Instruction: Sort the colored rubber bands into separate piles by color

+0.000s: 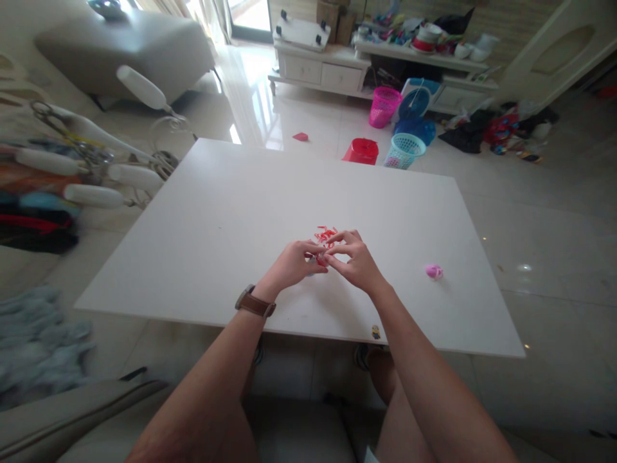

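My left hand, with a brown-strapped watch on the wrist, is closed around a small red and whitish object. My right hand meets it from the other side, thumb and fingers pinched at that same object. Its kind is too small and too covered by fingers to make out. Just beyond the fingertips lies a loose heap of thin red pieces on the white table.
A small pink-purple item lies on the table's right side, and a cartoon sticker is at the near edge. Past the far edge stand a red bin, a light-blue basket and a pink basket. White lamp arms crowd the left.
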Motion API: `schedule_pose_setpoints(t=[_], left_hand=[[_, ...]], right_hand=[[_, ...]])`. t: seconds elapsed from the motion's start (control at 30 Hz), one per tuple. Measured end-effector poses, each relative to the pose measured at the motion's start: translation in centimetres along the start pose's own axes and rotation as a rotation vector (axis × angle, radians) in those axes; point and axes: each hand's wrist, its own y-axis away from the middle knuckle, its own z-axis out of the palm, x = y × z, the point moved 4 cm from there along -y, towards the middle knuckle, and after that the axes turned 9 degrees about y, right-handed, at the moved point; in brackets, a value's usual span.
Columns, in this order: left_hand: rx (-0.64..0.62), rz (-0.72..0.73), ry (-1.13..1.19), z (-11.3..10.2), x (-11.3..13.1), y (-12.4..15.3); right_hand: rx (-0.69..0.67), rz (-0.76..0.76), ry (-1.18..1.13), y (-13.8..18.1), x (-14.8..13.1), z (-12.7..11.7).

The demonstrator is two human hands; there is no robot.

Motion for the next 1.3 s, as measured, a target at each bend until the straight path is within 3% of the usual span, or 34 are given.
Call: schedule_pose_setpoints(t=[0.37, 0.57, 0.67, 0.87, 1.17, 1.3], left_hand=[[0.049, -0.042, 0.197, -0.1, 0.5, 0.1], [0.115, -0.041, 0.201, -0.4, 0.3, 0.0], [0.150, -0.001, 0.161, -0.7, 0.4, 0.0], [0.172, 0.086, -0.038, -0.7, 1.2, 0.2], [0.088, 0.165, -0.237, 0.1, 0.8, 0.4], [0.099, 0.153, -0.229, -0.2, 0.8, 0.4]], right_hand=[[0.106, 0.011, -0.083, -0.1, -0.6, -1.0], [0.139, 0.123, -0.194, 0.0, 0.1, -1.5], [0.141, 0.066, -0.110, 0.2, -0.1, -1.7], [-0.065, -0.154, 0.209, 0.5, -1.3, -0.1], [-0.384, -0.011, 0.449, 0.6, -1.5, 1.7], [-0.362, 0.045, 0.356, 0.3, -1.4, 1.8]])
